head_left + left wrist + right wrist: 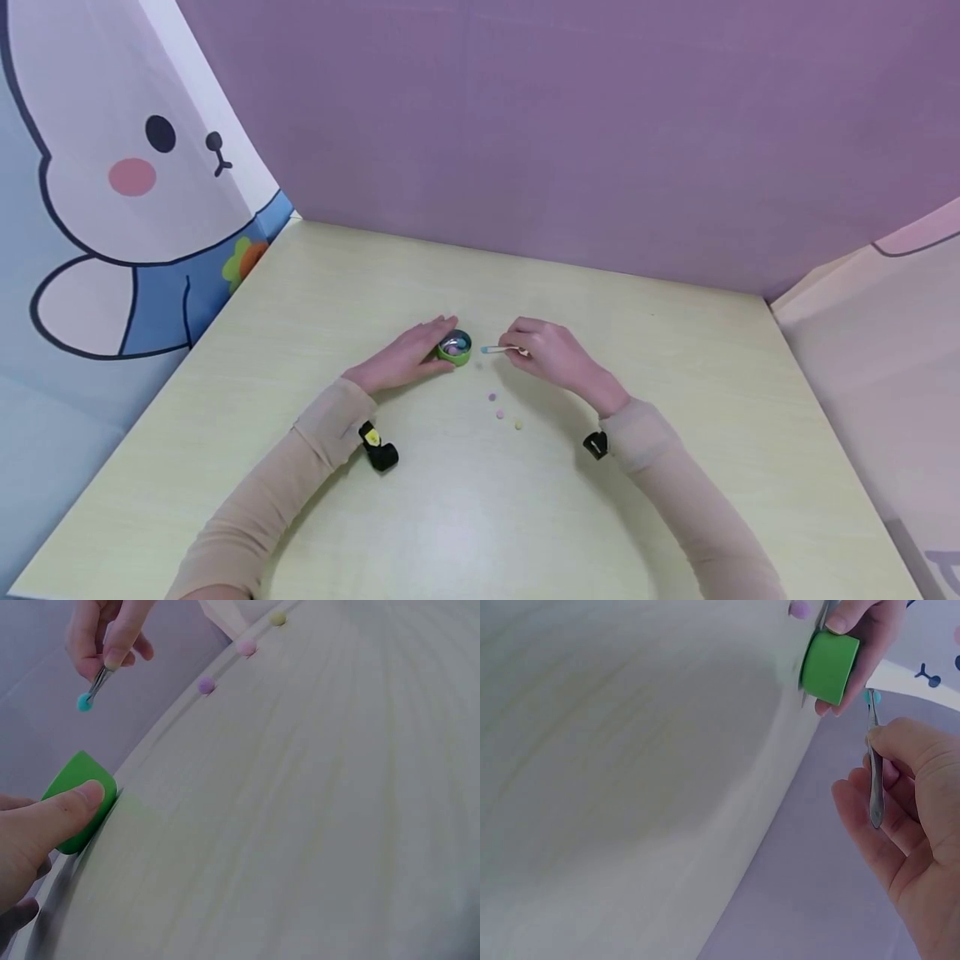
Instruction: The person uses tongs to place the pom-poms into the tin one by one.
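My left hand (405,358) holds a small round green container (454,358) on the table, thumb on its near side and fingers at the far side. Several small pastel balls show inside it. Just to the right, my right hand (551,354) pinches metal tweezers (875,772) between thumb and fingers. A turquoise ball (85,702) sits in the tweezers' tips, raised above the tabletop and close beside the container's rim.
On the pale wooden table (465,525), a purple ball (492,397), a pink ball (500,414) and a yellow ball (518,425) lie in front of the hands. A purple partition (525,150) stands along the back edge, with a cartoon-printed panel (90,233) at the left.
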Motion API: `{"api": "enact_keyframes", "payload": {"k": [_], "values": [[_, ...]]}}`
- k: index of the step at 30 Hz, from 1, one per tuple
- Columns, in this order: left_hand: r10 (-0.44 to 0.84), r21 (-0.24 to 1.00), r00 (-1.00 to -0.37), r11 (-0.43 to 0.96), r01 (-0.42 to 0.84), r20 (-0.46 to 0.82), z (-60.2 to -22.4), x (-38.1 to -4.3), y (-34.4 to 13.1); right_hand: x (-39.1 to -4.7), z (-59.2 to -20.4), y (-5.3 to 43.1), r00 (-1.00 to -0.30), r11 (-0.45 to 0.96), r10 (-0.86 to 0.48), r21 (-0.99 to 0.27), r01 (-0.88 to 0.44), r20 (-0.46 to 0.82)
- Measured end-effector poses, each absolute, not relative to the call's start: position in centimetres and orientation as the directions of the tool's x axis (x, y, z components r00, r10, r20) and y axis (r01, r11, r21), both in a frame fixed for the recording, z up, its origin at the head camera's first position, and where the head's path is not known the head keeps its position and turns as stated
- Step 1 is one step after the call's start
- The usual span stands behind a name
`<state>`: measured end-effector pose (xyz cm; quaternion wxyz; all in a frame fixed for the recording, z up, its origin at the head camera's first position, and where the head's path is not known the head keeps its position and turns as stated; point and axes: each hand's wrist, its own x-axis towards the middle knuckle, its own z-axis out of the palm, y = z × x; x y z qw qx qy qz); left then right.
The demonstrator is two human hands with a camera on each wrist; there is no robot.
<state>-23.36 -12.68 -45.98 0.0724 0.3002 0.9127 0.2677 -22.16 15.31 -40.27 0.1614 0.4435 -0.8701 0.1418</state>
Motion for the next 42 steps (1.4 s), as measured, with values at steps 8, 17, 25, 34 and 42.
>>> {"api": "enact_keyframes", "payload": {"k": [8,17,25,34,42], "values": [[0.596,0.530,-0.802,0.668,0.523,0.040,-45.9,-23.3,-12.7,-22.9,-40.5,14.3,-0.545,0.553,-0.738,-0.107,-0.826,0.399],[0.597,0.547,-0.801,0.654,0.522,0.050,-45.7,-23.3,-12.7,-23.6,-40.2,13.1,-0.568,0.569,-0.735,-0.119,-0.814,0.369],[0.603,0.537,-0.793,0.642,0.547,0.088,-46.0,-23.3,-12.7,-23.8,-40.1,12.7,-0.556,0.556,-0.743,-0.119,-0.823,0.373],[0.594,0.540,-0.802,0.654,0.529,0.066,-46.0,-23.4,-12.7,-23.7,-39.9,12.6,-0.567,0.565,-0.742,-0.123,-0.816,0.356],[0.598,0.538,-0.799,0.654,0.532,0.063,-46.0,-23.4,-12.7,-23.6,-39.9,12.8,-0.570,0.568,-0.740,-0.123,-0.814,0.357]]}}
